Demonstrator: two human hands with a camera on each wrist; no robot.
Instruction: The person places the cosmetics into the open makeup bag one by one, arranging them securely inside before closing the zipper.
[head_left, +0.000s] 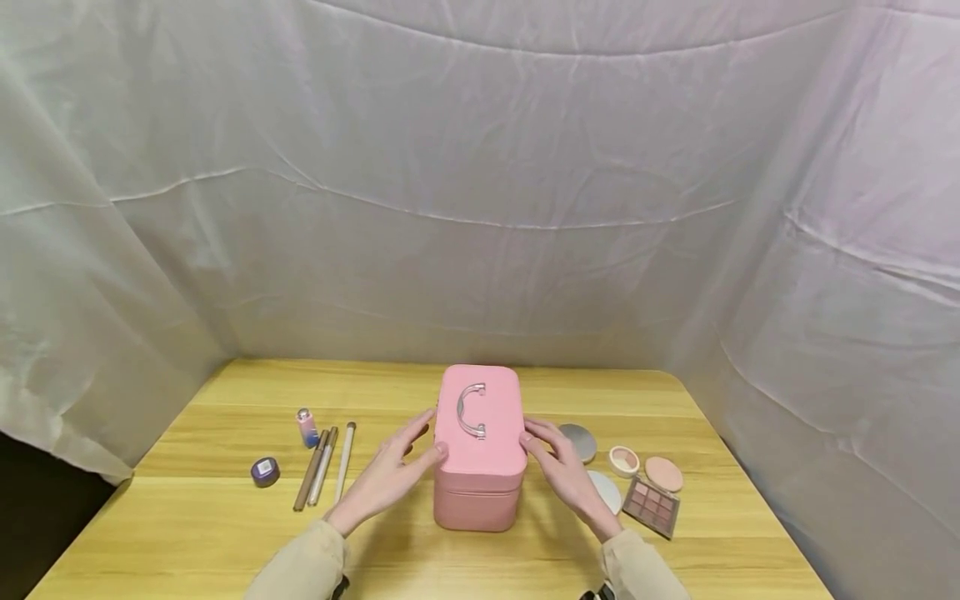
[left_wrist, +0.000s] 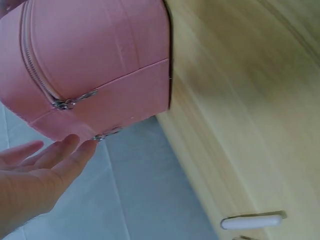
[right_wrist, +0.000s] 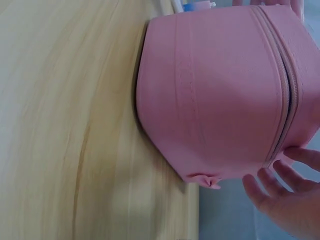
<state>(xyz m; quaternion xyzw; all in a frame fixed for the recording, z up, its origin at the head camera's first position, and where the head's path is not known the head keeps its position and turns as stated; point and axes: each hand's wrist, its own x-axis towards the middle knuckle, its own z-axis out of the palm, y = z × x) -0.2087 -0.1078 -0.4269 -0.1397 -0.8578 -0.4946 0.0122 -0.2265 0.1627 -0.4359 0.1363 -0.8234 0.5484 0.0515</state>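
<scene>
Left hand (head_left: 388, 475), fingers extended, rests at the left side of the pink case (head_left: 480, 503); right hand (head_left: 566, 477), fingers loosely spread, at its right side. Case stands upright mid-table, lid down, silver handle (head_left: 461, 407) on top. Left to right: purple jar (head_left: 265, 472), pink-blue bottle (head_left: 307, 427), brown pen (head_left: 311, 472), silver pen (head_left: 323, 467), brush (head_left: 344, 462), case, grey disc (head_left: 581, 440), white disc (head_left: 606, 492), round compact (head_left: 624, 461), palette (head_left: 652, 507), pink disc (head_left: 663, 474).
</scene>
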